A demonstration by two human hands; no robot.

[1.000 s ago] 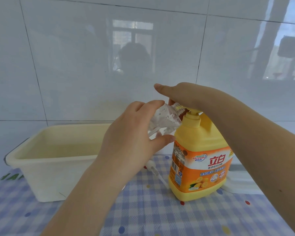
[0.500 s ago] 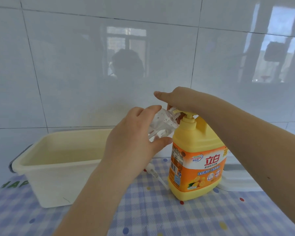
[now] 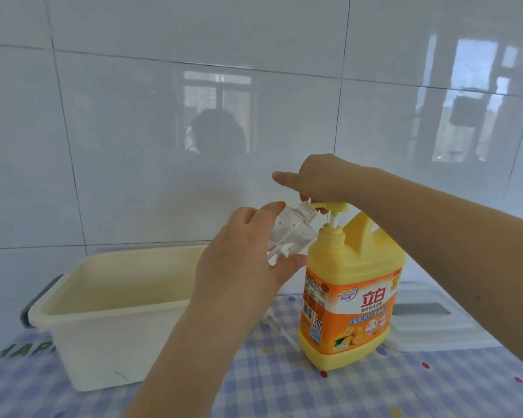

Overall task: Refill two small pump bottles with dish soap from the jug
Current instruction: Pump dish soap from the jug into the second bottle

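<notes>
White tiles backed the checked bench (image 3: 284, 387). Left hand (image 3: 242, 267) gripped the tilted clear bottle (image 3: 290, 233) under the spout to catch soap. Right hand (image 3: 320, 179) pressed the jug (image 3: 351, 297) pump, forefinger straight.

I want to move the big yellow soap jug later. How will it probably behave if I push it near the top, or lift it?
The jug is tall on a fairly narrow base, so a push near the pump may tip it rather than slide it. It looks large and opaque; if full, probably heavy. The moulded handle should give a firm, stiff grip.
</notes>
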